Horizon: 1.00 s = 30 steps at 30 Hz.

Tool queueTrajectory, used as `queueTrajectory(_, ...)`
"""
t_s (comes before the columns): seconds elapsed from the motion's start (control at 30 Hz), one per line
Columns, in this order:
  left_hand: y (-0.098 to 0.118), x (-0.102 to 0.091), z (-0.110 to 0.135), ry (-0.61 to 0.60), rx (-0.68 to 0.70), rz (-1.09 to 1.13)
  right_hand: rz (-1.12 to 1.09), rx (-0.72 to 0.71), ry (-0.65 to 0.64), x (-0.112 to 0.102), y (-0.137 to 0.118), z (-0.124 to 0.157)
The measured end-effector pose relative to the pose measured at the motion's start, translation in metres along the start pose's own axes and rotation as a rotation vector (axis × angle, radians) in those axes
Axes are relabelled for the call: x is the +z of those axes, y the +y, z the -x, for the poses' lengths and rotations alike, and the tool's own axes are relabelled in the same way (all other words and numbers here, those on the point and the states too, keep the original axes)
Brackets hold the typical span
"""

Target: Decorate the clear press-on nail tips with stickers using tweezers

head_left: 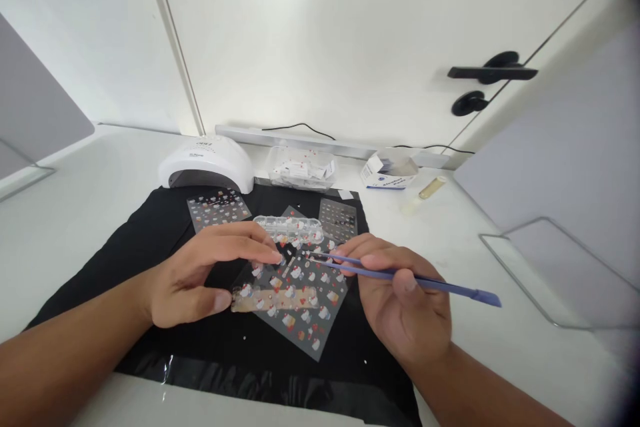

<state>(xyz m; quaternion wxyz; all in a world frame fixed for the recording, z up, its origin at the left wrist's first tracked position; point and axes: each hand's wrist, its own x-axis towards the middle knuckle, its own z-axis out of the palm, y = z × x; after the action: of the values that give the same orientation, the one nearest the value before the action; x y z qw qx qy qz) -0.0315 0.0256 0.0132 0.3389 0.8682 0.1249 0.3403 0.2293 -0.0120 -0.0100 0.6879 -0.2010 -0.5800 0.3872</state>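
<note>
My left hand pinches a clear strip of small nail pieces between thumb and fingers, holding it just above a sticker sheet on the black mat. My right hand grips blue tweezers; their tips point left and meet near my left fingertips over the sheet. A clear compartment box of tiny decorations lies just behind both hands.
A white nail lamp stands at the mat's back left. Two more sticker sheets lie behind the hands. A clear bag of small parts, a small white box and a glass vial sit at the back.
</note>
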Motion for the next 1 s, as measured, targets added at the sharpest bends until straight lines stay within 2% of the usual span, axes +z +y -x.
queueTrajectory(0.33, 0.0, -0.002, 0.004, 0.012, -0.093, 0.071, 0.027, -0.007, -0.032, -0.002, 0.002, -0.001)
queueTrajectory(0.6, -0.006, 0.008, -0.002, 0.101, -0.027, 0.016, 0.054, -0.018, -0.086, -0.005, 0.003, 0.003)
queueTrajectory(0.73, -0.004, 0.019, -0.002, 0.202, -0.116, 0.008, 0.059, 0.004, -0.154, -0.007, 0.005, 0.007)
queueTrajectory(1.0, 0.004, 0.024, -0.008, 0.239, -0.225, -0.029, 0.068, 0.038, -0.231, -0.009, 0.005, 0.011)
